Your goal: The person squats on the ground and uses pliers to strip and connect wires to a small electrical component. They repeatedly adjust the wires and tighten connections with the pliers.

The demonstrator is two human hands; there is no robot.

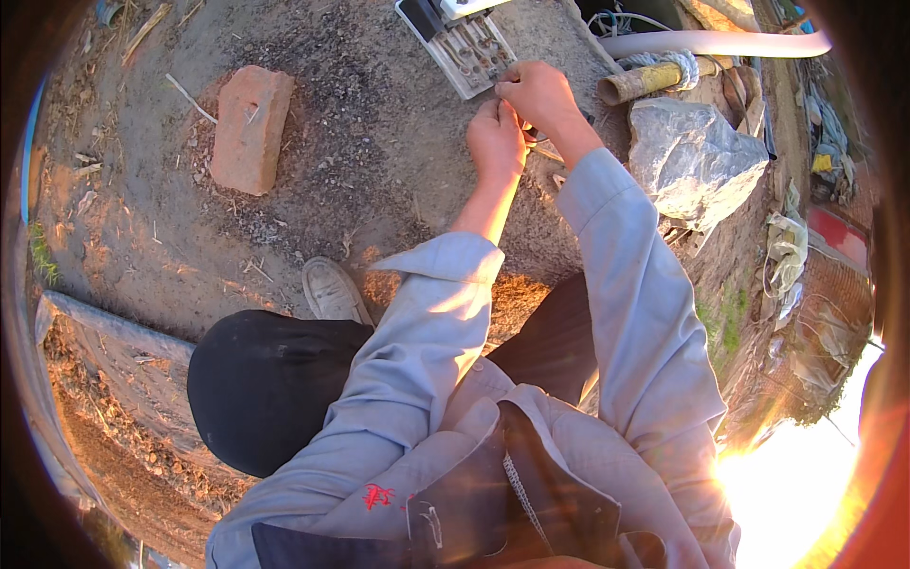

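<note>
Just ahead of the fingers (517, 78), a shallow grey-white rectangular tray (469, 92) blocks passage; rightward, an angular grey rock (697, 156) does. Leftward, gritty brown soil (398, 123) gives way through to an oblong reddish brick (251, 133).

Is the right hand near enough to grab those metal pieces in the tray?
Probably yes: the right hand is close beside the tray's near corner, and the metal pieces look uncovered. It seems busy against the left hand, though.

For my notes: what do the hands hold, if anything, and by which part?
It cannot be told: a small dark thing shows between the left hand and right hand, but they hide whether and where it is gripped.
</note>
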